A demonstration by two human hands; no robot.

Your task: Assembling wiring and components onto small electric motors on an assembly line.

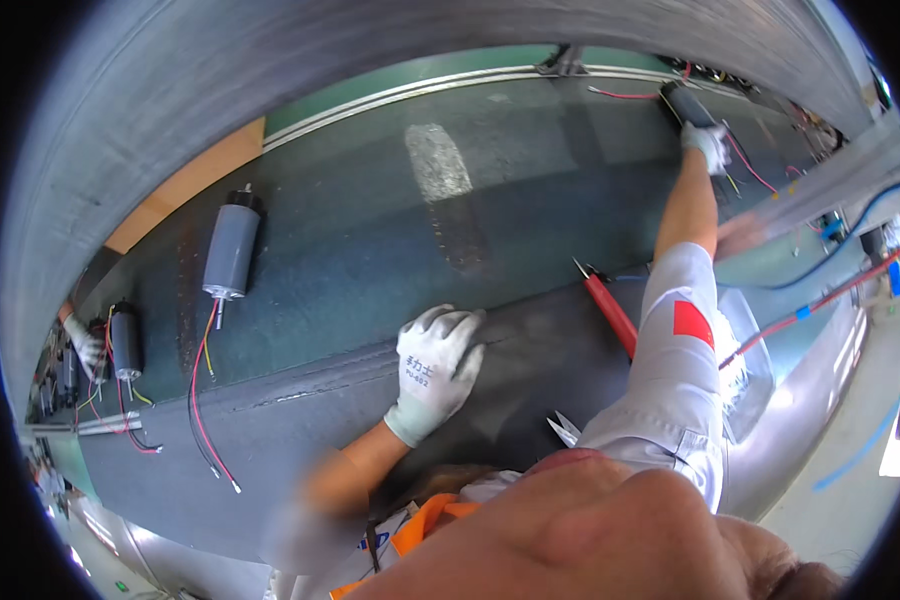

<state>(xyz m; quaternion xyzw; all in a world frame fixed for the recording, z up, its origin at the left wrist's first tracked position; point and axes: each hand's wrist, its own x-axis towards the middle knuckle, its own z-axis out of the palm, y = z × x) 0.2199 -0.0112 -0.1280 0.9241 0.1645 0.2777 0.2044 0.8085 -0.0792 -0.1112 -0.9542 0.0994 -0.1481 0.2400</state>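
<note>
My left hand [435, 370], in a white glove, lies on the near edge of the green work surface [340, 250], palm down with its fingers loosely apart and nothing in them. At the far right, my outstretched right hand [708, 147], also gloved, is closed around the near end of a dark cylindrical motor [682, 102]. Red and dark wires trail from that motor. Left of my left hand lies a grey cylindrical motor [232, 250], its shaft and its red, black and yellow wires pointing toward me.
A red-handled tool with thin prongs [610, 312] and scissors blades [564, 430] lie near my right arm. Beside it stands a clear bin [755, 400]; red and blue hoses [820, 310] cross there. At far left, another person's gloved hand [85, 345] is near more motors [125, 340].
</note>
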